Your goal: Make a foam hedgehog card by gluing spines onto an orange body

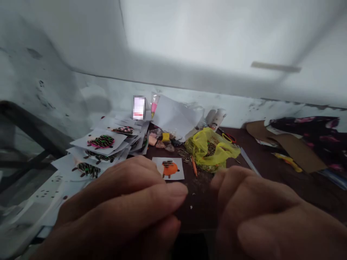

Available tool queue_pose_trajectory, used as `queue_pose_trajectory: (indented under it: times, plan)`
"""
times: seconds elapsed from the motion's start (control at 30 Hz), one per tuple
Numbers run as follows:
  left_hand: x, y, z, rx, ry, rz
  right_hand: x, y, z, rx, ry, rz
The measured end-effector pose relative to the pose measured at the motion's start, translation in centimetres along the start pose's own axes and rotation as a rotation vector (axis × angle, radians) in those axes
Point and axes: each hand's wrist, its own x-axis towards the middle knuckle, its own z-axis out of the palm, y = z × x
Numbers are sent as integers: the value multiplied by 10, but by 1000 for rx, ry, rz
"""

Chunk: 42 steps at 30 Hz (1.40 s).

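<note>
My left hand (121, 202) is raised close to the camera with its fingers curled together; what it holds, if anything, is hidden. My right hand (268, 213) is also raised, closed and blurred, its fingertips out of clear sight. Beyond my left fingers a white card (177, 173) lies on the dark table (200, 209), bearing an orange animal shape (170, 169) with a few striped seeds on its back. Behind and between the hands sits a yellow mesh bag (202, 150) of seeds, with an orange pen-like tool (194, 166) at its left side.
Overlapping cards with seed-covered animals (101, 142) are piled at the left. A blurred-out screen (139, 107), clay packets (166, 137) and a white roll (218, 119) stand or lie toward the wall. At right are a yellow cutter (287, 161), brown cardboard (298, 151) and dark patterned cloth (311, 126).
</note>
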Motion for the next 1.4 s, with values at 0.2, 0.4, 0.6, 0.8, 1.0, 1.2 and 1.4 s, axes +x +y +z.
queue_pose_trajectory:
  times: [0.2,0.4,0.6,0.8,1.0,1.2,1.4]
  plan:
    - [-20,-100,32,221,-276,-208,1,135,8,-362,221,261]
    - [-64,-201,72,514,-791,-417,-21,262,9,-787,-149,636]
    - [-85,-232,74,605,-941,-407,-28,275,11,-972,-270,637]
    - [-78,-243,76,511,-987,-429,-28,276,10,-884,-281,557]
    - [-76,-246,69,420,-1008,-493,-30,276,18,-895,-297,581]
    - [-79,-248,65,415,-1021,-503,-30,278,18,-843,-189,554]
    - [-80,-248,67,424,-995,-487,-37,272,17,-637,-46,515]
